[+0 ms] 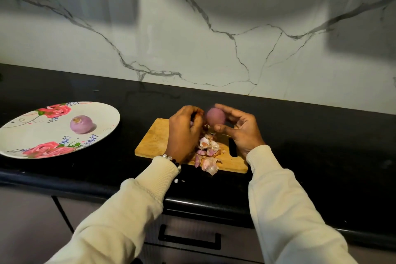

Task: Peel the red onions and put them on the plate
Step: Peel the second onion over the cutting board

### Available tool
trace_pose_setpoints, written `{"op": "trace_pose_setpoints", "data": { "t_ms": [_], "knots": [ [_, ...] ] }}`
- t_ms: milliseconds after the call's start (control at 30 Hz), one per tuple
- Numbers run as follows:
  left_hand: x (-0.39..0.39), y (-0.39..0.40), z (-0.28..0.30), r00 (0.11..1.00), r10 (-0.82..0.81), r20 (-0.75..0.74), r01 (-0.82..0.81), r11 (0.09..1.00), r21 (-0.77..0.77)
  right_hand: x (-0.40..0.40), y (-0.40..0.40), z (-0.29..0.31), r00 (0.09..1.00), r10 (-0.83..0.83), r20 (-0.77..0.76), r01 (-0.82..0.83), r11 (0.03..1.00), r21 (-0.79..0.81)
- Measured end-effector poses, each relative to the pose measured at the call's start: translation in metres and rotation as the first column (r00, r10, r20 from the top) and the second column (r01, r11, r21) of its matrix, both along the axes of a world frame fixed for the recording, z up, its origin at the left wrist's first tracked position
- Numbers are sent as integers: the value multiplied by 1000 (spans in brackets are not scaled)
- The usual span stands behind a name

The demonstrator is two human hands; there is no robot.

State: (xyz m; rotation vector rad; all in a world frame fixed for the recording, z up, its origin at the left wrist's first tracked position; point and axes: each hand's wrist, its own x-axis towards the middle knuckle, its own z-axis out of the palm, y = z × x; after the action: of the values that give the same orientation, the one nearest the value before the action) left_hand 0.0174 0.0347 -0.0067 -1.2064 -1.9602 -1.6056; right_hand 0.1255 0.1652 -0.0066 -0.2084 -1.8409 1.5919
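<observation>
Cream ribbed-knit sleeves (285,206) entering from the near edge of the view, crossing the glossy black counter (310,146); beaded bracelet (172,159) of white and dark round beads at the left cuff. Below the counter's rounded near edge, a ridged drawer front with a black bar handle (189,240).

Papery pink-and-white onion skins (209,154), curled and flaky, heaped at the near edge of the rectangular wooden cutting board (154,141), a few overhanging onto the counter. Dark slot-shaped handle hole near the board's right edge.

Above the board's far edge: red onion (215,118), smooth, round, dull purple, slightly blurred, held off the board. Right hand (242,130) cupped around it, thumb beneath and fingers curved over the top and right side. Left hand (185,128) with fingers curled inward just beside the onion's left side; whether pinching skin or the onion itself, cannot tell.

Toward the counter's left end, well apart from the board: round glossy plate (25,135), white with pink rose and small blue flower print, carrying one peeled onion (81,124), pale purple, smooth, root end up, near its centre.

Behind the counter's far edge: polished white marble-effect backsplash (192,38) with grey veining.
</observation>
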Motion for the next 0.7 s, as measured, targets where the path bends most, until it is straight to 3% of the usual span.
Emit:
{"op": "trace_pose_setpoints", "data": {
  "t_ms": [467,700],
  "knots": [
    [1,0,1,1000,-11,-5,11,1000,-26,1,-4,2,998,64,-21,-64,998,-16],
    [0,0,2,1000,22,19,-22,1000,-22,1,-5,3,991,114,-77,-122,987,-103]
  ]
}}
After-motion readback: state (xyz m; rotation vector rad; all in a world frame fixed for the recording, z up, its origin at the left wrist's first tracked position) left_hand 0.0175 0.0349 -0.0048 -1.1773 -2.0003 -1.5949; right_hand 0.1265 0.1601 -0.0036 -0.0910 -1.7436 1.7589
